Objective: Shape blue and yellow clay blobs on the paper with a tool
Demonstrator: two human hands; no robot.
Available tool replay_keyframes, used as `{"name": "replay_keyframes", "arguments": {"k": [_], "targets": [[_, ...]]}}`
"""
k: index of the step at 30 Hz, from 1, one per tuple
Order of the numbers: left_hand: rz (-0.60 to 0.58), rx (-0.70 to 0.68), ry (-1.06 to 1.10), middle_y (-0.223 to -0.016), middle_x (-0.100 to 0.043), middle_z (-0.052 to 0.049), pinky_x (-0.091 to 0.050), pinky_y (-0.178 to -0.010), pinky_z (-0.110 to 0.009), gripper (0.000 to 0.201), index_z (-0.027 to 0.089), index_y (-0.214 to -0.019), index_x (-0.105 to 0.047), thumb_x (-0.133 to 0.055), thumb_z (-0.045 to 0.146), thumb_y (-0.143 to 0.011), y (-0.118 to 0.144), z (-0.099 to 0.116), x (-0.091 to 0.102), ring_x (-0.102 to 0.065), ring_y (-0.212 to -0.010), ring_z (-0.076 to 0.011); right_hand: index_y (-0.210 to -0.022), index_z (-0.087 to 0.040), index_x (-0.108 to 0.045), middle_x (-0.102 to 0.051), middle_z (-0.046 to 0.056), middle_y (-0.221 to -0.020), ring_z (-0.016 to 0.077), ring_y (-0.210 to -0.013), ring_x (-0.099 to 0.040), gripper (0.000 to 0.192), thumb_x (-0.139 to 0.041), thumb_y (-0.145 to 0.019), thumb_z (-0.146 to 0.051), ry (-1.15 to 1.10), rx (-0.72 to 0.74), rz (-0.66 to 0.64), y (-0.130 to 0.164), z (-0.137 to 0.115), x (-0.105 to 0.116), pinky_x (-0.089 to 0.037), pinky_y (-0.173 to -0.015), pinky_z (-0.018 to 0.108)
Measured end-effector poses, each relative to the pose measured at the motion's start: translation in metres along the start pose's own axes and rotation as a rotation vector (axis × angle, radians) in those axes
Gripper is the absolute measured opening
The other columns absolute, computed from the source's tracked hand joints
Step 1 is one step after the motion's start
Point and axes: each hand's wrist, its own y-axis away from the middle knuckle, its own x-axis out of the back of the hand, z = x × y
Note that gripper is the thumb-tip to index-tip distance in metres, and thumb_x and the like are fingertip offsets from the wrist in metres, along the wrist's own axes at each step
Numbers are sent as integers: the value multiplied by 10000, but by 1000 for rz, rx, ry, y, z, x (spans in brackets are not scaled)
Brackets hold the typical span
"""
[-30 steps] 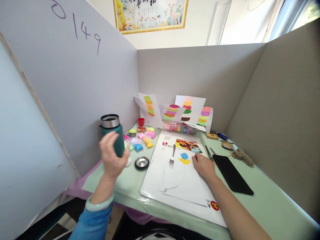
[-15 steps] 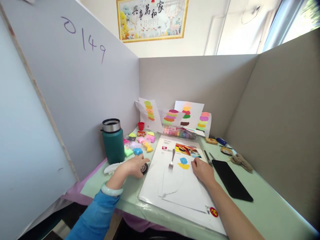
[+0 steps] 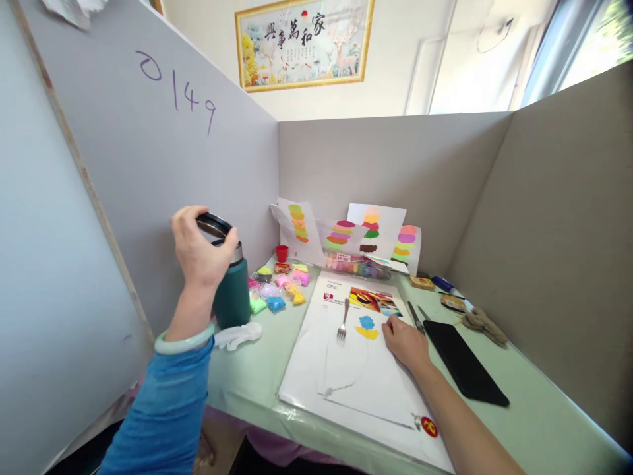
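Note:
My left hand (image 3: 202,254) grips a round black lid (image 3: 213,225) by its edges, tilted just over the mouth of a green insulated bottle (image 3: 232,293). Whether lid and bottle touch, I cannot tell. Resting on the right side of a white paper pad (image 3: 306,359) is my right hand (image 3: 406,342), its fingers curled; anything under them is hidden. Beside that hand, blue and yellow patches (image 3: 366,334) show on the pad. A fork (image 3: 342,322) lies on the pad to the left of the patches.
Colourful small packets (image 3: 275,303) and a red cup (image 3: 281,253) sit behind the bottle's right side. A white crumpled item (image 3: 238,336) lies before the bottle. Painted sheets (image 3: 378,227) lean at the back. Right of the pad are a black tablet-like slab (image 3: 465,361) and a knife (image 3: 415,316).
My left hand has picked up the black lid from the table and carried it up and left to the bottle's top. My right hand stays in place on the pad.

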Motion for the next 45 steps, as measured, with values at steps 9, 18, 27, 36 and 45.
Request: {"name": "replay_keyframes", "arguments": {"k": [9,18,27,36,45], "targets": [[-77,104,-281,-1088,-496,-110,-420,-895,-391,495,151,-1057,-455,-644,375,-659,20,-38,-22,-494,-1032,-259,-904,-198,-557,-665,58,-862,205,-821,-611,276,-323,-881,-343,-4,-8,21,-1,-1,-1,-343,-627,264],[23,-86,-259,-1246,-426,-174,-280,-980,-458,613,79,-1184,-434,-657,334,-674,28,-4,-20,-378,-1169,-307,-915,-198,-559,-666,57,-867,190,-816,-607,263,-332,-879,-325,-14,-8,51,0,0,-2,-325,-630,264],[-1258,-196,-2,-855,-677,-60,-449,-667,-261,225,193,-846,-644,-469,324,-790,147,91,-135,-615,-816,-191,-930,-194,-572,-663,54,-863,178,-807,-600,257,-356,-879,-324,-47,-9,59,-1,1,-5,-321,-646,252],[-1535,-152,-345,-1055,-640,-179,-476,-679,-294,440,128,-1057,-606,-581,125,-618,179,93,-179,-611,-959,-279,-907,-197,-571,-666,52,-851,186,-779,-600,238,-371,-869,-321,-57,-20,86,-1,0,-4,-307,-617,257],[-1255,-138,-31,-1010,-658,-91,-441,-728,-280,315,184,-1077,-561,-393,227,-814,167,97,-168,-601,-943,-216,-756,-196,-546,-588,8,-660,140,-623,-517,292,-380,-869,-409,-493,42,353,-2,4,0,-292,-568,238]]}}
